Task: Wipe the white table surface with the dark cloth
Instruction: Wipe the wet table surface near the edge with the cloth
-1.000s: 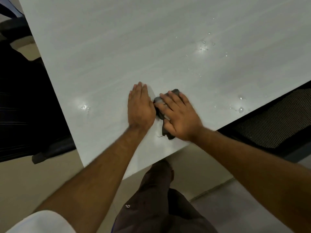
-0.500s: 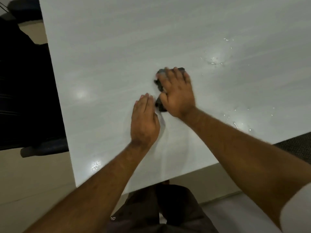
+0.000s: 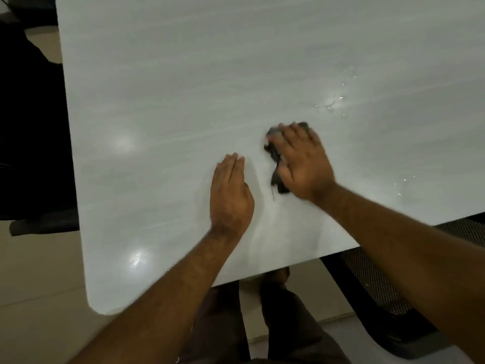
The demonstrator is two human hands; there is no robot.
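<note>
— Two hands are working the white table (image 3: 183, 101); what is sitting furthest left?

— Something dark, perhaps a chair (image 3: 31, 127), is standing beside the table's left edge. Next, the left hand (image 3: 231, 195) is lying flat on the surface, fingers straight and together, grasping nothing.

— And the dark cloth (image 3: 275, 164)?

— It is lying bunched under the right hand (image 3: 301, 161), whose spread fingers are pressing it down onto the table rather than curling round it.

— What is lying further right?

— Water droplets (image 3: 330, 103) are glistening beyond the cloth, with more towards the right edge.

— What is risking trouble?

— The wad is small, so I judge it may be smearing water or slipping out from under the palm
</note>
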